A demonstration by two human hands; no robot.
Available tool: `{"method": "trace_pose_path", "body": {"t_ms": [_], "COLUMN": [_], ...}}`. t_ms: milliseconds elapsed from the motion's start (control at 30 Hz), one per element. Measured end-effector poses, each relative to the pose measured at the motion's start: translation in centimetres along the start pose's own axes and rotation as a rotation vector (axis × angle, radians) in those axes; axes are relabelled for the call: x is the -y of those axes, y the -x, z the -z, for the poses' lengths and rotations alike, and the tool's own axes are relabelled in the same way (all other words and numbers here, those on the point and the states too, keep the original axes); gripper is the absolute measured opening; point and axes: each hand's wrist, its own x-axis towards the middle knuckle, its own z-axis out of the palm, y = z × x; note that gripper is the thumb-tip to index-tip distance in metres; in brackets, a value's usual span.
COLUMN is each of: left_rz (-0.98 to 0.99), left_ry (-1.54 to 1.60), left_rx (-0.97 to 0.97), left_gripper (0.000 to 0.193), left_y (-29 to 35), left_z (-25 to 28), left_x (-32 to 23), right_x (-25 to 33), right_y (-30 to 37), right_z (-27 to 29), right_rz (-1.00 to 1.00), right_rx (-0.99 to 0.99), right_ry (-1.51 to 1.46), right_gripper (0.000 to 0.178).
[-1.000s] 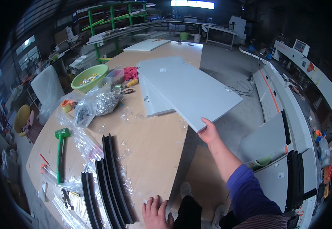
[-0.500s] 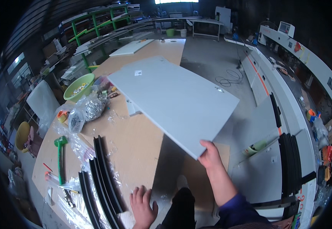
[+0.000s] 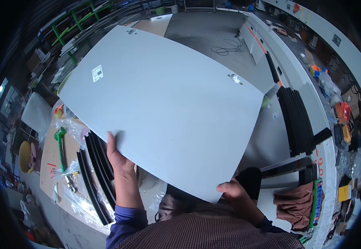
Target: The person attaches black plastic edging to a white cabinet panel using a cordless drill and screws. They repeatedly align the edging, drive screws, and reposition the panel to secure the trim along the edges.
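A large light-grey flat panel (image 3: 168, 112) fills the middle of the view, raised off the table and tilted. It carries a printed label near its left end and two round metal hinge fittings along its far edge. My left hand (image 3: 119, 159) grips the near left edge, thumb on top and the other fingers hidden beneath. At the near right corner my right hand (image 3: 233, 191) holds on, its thumb over the face and its fingers out of sight underneath.
Left on the wooden table (image 3: 47, 159) lie a green mallet (image 3: 61, 147), black profile strips (image 3: 91, 182) and clear plastic wrap. To the right stands a white workbench (image 3: 309, 83) with black strips (image 3: 294, 120) against it and a brown cloth (image 3: 294, 205) below. A cable (image 3: 228, 47) lies coiled on the floor.
The panel has come off the table and nearer to me. My left hand has gone from resting open by the table to holding the panel's edge; my right hand keeps its corner.
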Motion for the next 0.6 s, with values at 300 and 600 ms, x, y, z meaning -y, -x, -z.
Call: {"method": "trace_pose_path", "body": {"t_ms": [300,600], "left_rz": [0.005,0.159], "left_ry": [-0.056,-0.085], "left_rx": [0.09,0.177], "left_gripper": [0.048,0.06], "left_y": [4.3,6.6], "left_z": [1.7,3.7], "left_x": [1.5,1.7], "right_x": [-3.6,8.0], "right_y": [0.7,-0.3], "right_z": [7.7,12.2], "right_rz": [0.222,0.62], "right_rx": [-0.236,-1.095], "right_ry": [-0.305,1.459], "right_gripper": [0.034,0.052]}}
